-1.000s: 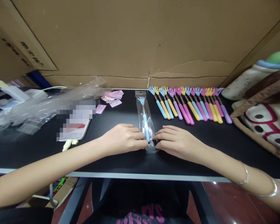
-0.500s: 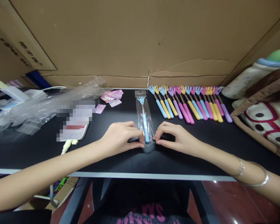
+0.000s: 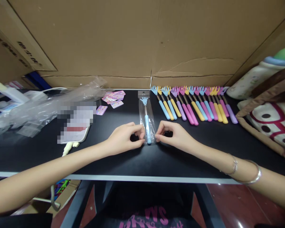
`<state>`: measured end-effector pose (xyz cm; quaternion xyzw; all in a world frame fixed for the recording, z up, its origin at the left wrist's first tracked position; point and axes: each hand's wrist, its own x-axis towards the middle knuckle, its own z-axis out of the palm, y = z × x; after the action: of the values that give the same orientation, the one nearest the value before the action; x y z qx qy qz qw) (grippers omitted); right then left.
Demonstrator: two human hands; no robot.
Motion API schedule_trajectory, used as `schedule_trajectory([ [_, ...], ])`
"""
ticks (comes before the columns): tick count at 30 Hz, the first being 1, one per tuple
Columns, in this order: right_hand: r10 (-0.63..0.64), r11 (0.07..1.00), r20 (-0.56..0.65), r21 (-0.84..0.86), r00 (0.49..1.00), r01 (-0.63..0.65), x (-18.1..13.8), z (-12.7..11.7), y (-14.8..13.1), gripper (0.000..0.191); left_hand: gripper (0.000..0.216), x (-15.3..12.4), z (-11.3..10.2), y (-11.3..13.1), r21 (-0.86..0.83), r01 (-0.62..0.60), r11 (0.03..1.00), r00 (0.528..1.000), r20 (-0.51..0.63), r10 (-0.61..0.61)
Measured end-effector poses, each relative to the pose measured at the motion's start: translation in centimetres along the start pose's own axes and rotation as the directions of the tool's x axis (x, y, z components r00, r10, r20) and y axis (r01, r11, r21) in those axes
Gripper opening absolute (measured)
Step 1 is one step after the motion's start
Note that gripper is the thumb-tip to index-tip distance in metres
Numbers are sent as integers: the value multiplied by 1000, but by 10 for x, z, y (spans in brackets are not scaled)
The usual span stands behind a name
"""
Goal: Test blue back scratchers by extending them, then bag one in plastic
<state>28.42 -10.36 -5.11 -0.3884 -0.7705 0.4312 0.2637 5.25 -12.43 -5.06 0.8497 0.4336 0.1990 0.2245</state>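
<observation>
A narrow clear plastic bag [image 3: 149, 122] lies lengthwise on the black table [image 3: 123, 161], with a blue hand-shaped back scratcher [image 3: 146, 124] inside it. My left hand [image 3: 124, 138] pinches the bag's near left corner between thumb and fingers. My right hand [image 3: 175, 135] pinches the near right corner in the same way. Both hands rest on the table on either side of the blue handle.
A row of several pink, yellow, blue and purple back scratchers [image 3: 194, 106] lies to the right. Clear plastic bags [image 3: 45, 106] and small pink cards [image 3: 114, 98] lie at the left. A cardboard wall [image 3: 142, 41] stands behind. A fabric bag [image 3: 270, 117] sits far right.
My fingers have gone from lying flat over the bag's near end to pinching its two corners. The bag's near end now sits a little farther from me.
</observation>
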Motion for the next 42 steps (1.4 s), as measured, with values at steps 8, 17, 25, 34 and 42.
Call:
schedule_trajectory([
  [8,-71,995,-132,-82,989,60,-3,7,8,13,13,4,2,-2,-160,57,985,998,6,-57],
  [17,-111,935,-109,-349,988,67,-5,7,4,10,15,10,1,8,-33,163,986,985,70,-160],
  [25,-234,780,-44,-604,971,161,-9,-2,9,8,16,5,4,5,157,55,986,998,-18,-53],
  [34,-375,579,126,-742,919,338,-20,-20,7,23,24,-10,-1,-3,711,-310,631,896,-3,443],
  [42,-516,364,280,-784,810,503,-19,-21,7,26,29,-1,-4,-6,676,-486,554,826,147,545],
])
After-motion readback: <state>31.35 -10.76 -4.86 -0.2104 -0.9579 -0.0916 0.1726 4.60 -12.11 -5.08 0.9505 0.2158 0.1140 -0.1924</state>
